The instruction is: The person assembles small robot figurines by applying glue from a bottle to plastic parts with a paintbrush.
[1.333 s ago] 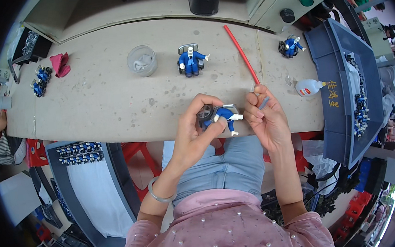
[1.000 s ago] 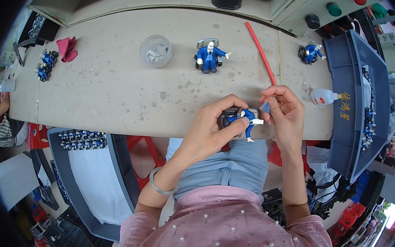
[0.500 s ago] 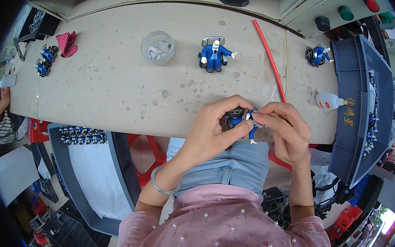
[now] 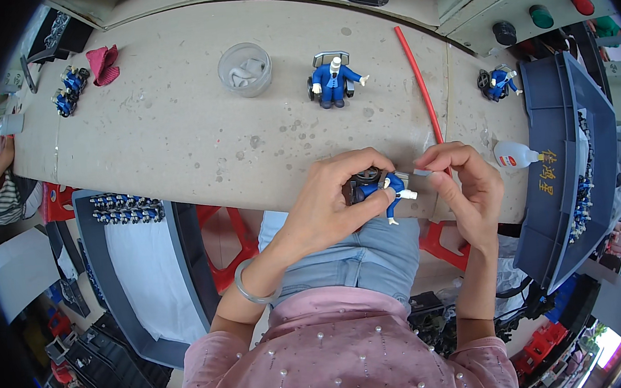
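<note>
Over the front edge of the table, my left hand [image 4: 329,200] grips a toy figure [image 4: 392,189] in a blue suit, with a pale head, lying on its side. A dark wheel shows between my thumb and forefinger; the rest is hidden by the hand. Just to the right, my right hand [image 4: 470,189] is raised, apart from the figure. Its thumb and forefinger pinch a small pale grey scrap [image 4: 423,173], too small to name. Farther back stands a similar blue figure [image 4: 332,83] seated in a wheelchair.
A clear cup [image 4: 245,71] holds whitish cloth. A red rod [image 4: 418,80] lies near the right side, by a white bottle [image 4: 515,154] and another wheelchair figure [image 4: 497,83]. Grey crates [image 4: 537,103] flank the table, with rows of figures [image 4: 128,210] in the left one.
My right hand has drawn away from the figure to the right, with the small scrap between its fingers. The figure's head is now uncovered, and my left hand still grips it.
</note>
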The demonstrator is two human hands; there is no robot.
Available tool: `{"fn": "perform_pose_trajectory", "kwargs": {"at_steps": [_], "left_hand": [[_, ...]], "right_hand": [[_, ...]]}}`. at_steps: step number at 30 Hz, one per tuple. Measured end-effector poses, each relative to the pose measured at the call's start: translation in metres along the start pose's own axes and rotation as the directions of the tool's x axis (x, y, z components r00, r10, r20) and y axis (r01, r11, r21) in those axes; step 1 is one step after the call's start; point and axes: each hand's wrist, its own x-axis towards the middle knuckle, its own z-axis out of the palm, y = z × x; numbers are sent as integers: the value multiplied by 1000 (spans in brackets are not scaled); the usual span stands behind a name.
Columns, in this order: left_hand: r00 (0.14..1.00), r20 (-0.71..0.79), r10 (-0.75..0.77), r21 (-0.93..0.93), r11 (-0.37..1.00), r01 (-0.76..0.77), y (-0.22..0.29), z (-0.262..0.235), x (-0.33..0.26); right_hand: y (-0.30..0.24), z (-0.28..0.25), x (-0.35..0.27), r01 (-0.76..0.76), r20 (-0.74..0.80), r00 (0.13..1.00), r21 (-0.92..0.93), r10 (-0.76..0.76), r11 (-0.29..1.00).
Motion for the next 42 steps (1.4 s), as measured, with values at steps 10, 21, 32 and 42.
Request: {"fn": "perform_pose_trajectory", "kwargs": {"at_steps": [10,21,32,42], "left_hand": [[993,47,-105,-49,993,107,5,-1,1],[971,65,-232,-78,969,236,7,1,4],[971,3,-239,-8,971,239,8,4,6],[976,-41,-215,73,973,217,11,7,7]], "right_hand": [[9,-1,0,25,56,998,72,-29,997],[17,3,9,-146,118,986,319,113,937],[13,15,6,-77,-56,995,112,84,991],[14,17,6,116,-50,991,-101,-121,988]]}}
